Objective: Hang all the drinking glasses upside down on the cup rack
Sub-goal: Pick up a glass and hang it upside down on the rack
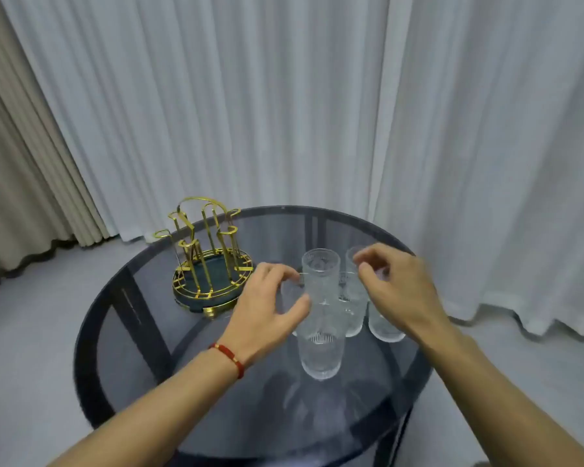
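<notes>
Right now, stage: none of the glasses hangs on the rack yet; I judge I am at the first pick.
Glasses: a tight cluster of clear ribbed drinking glasses stands on the near-right part of the round smoked-glass table (122, 332); how many, I cannot tell for sure.
Tall stack: the front glass (321, 352) carries a second glass (320, 274) nested or stood on top of it, which makes a shaky column.
Cup rack: the gold wire cup rack (204, 257) sits at the far left of the table, well apart from the cluster, all pegs bare.
Left hand: my left hand (270, 315) is open and curled, fingers and thumb around the glass left of the stack, not yet clamped so far as I can tell.
Right hand: my right hand (395, 291) hovers with fingertips pinched loosely over the far-right glass (356, 257); whether it touches the rim I cannot tell.
Risk, knock: the glasses stand touching, so lifting one may drag or tip its neighbour, and the stack would topple first.
Risk, slip: smooth glass on a hard glass top; a loose grip means a chip or a break.
Risk, hanging: turning a glass over near thin pegs, a missed peg could tip the light rack.
</notes>
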